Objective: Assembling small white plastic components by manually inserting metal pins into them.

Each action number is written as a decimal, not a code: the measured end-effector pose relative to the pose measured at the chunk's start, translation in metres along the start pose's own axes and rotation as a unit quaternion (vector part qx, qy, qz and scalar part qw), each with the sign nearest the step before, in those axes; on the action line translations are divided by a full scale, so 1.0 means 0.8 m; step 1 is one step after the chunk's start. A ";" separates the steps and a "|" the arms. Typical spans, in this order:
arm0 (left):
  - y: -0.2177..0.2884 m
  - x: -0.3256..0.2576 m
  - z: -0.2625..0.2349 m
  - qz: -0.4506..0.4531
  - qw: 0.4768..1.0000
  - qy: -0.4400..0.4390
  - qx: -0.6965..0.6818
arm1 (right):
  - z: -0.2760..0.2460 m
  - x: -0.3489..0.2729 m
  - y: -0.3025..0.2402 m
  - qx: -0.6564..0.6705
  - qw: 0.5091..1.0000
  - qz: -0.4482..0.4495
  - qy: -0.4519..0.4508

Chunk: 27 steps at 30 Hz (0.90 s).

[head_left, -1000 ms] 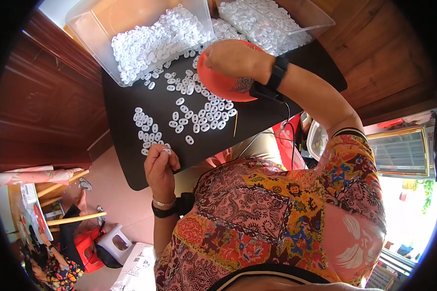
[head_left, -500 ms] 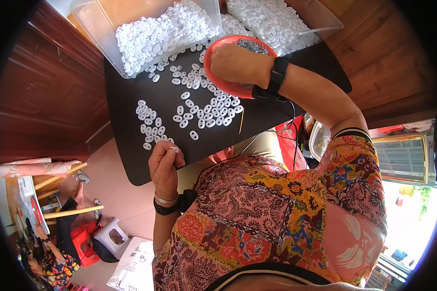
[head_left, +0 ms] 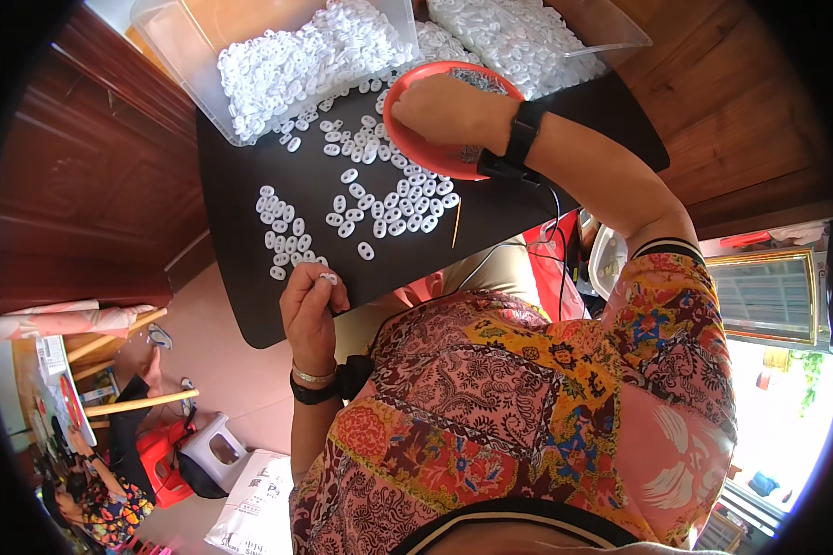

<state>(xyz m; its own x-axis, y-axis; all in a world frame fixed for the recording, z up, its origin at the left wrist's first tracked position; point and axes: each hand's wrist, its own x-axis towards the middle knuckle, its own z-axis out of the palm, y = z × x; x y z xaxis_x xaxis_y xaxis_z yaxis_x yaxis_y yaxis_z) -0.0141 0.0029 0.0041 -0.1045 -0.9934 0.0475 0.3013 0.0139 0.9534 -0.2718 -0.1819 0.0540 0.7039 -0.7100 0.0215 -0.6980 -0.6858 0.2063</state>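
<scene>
My left hand (head_left: 311, 310) is closed at the table's near left edge, pinching a small white oval piece (head_left: 329, 277) between thumb and fingers. My right hand (head_left: 449, 109) reaches into a red bowl (head_left: 423, 157); its fingers are curled, and what they hold is hidden. Small grey metal pieces (head_left: 478, 81) lie in the bowl. Many white plastic ovals with two holes (head_left: 403, 211) are scattered over the dark table (head_left: 278, 166). A separate group of the ovals (head_left: 292, 242) lies just beyond my left hand.
A clear plastic bin (head_left: 236, 129) heaped with white ovals stands at the far left. More ovals fill a clear bag (head_left: 518, 42) at the back. A thin wooden stick (head_left: 456, 224) lies near the table's front edge. Another person (head_left: 102, 495) is at lower left.
The view has shifted slightly. My right hand stays in the red bowl with a small movement, and my left hand still pinches the white oval.
</scene>
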 end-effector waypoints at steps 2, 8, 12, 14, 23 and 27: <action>0.000 -0.003 0.000 -0.004 1.000 0.002 0.002 | 0.003 -0.002 0.004 0.002 0.999 0.028 -0.015; -0.001 -0.001 -0.001 0.005 1.000 -0.005 -0.001 | -0.009 -0.009 0.036 0.056 0.998 0.014 0.009; 0.000 -0.002 -0.001 0.005 1.000 -0.004 -0.001 | -0.004 -0.011 0.039 0.053 0.998 -0.017 0.035; -0.001 -0.003 -0.001 0.004 1.000 -0.001 -0.005 | -0.003 -0.007 0.036 0.054 0.997 -0.020 0.042; -0.001 -0.003 -0.002 -0.001 1.000 0.003 0.006 | -0.017 0.005 0.000 -0.064 0.995 -0.082 0.005; -0.001 -0.001 0.000 -0.006 1.000 0.002 0.001 | -0.008 0.013 0.005 -0.032 0.998 -0.062 0.002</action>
<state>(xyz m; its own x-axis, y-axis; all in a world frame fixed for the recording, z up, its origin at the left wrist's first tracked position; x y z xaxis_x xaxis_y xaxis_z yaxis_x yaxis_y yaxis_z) -0.0141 0.0038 0.0031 -0.1032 -0.9940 0.0350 0.2990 0.0026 0.9542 -0.2661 -0.1911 0.0614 0.7853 -0.6190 -0.0043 -0.5953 -0.7570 0.2695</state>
